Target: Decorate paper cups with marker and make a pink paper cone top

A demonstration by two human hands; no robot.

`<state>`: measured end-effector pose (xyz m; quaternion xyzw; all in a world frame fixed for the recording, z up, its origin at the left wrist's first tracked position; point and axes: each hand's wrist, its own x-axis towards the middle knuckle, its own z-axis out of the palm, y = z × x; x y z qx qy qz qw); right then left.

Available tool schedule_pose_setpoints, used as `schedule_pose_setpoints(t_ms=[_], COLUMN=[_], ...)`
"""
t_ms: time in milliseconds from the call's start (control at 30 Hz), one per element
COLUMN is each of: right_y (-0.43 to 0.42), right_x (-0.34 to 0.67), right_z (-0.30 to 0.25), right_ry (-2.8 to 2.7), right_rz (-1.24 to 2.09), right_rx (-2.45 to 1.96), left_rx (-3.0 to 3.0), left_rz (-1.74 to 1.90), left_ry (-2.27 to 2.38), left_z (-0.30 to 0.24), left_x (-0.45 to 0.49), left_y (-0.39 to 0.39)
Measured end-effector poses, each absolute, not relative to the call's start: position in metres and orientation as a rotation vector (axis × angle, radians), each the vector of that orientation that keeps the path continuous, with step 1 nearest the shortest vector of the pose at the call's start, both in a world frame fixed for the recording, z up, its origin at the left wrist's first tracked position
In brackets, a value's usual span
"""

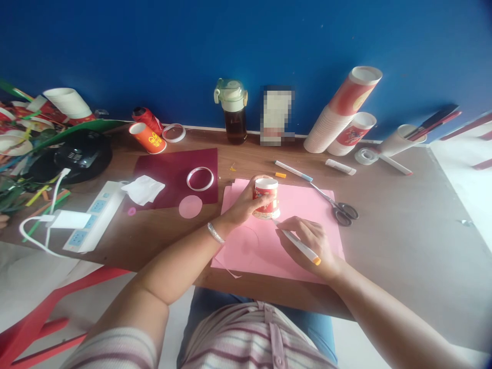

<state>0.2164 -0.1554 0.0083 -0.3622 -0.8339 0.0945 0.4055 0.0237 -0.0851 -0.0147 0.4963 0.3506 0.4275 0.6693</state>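
My left hand is closed around a red and white paper cup, which stands on a pink sheet of paper with its wider end down. In my right hand is a white marker with an orange end. Its tip points at the cup's lower edge; whether it touches the paper I cannot tell. A faint curved line shows on the sheet left of the marker. Just beyond the cup lies a small orange cap. Black-handled scissors rest across the sheet's right edge.
A maroon sheet carries a white ring and a pink paper disc. Along the wall stand a drink bottle and stacked cups. A power strip with cables lies left. Another marker lies beyond the sheet.
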Motion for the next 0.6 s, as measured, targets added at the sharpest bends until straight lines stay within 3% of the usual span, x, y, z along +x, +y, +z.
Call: schedule_pose_setpoints(t_ms=[600], right_y=[-0.1520], right_x=[0.2203], right_z=[0.0109], right_ry=[-2.077], right_rz=[0.140], right_rx=[-0.787], left_rx=[0.840], left_rz=[1.083], left_ry=[0.699], left_z=[-0.0185], left_x=[0.0219], left_y=[-0.0798])
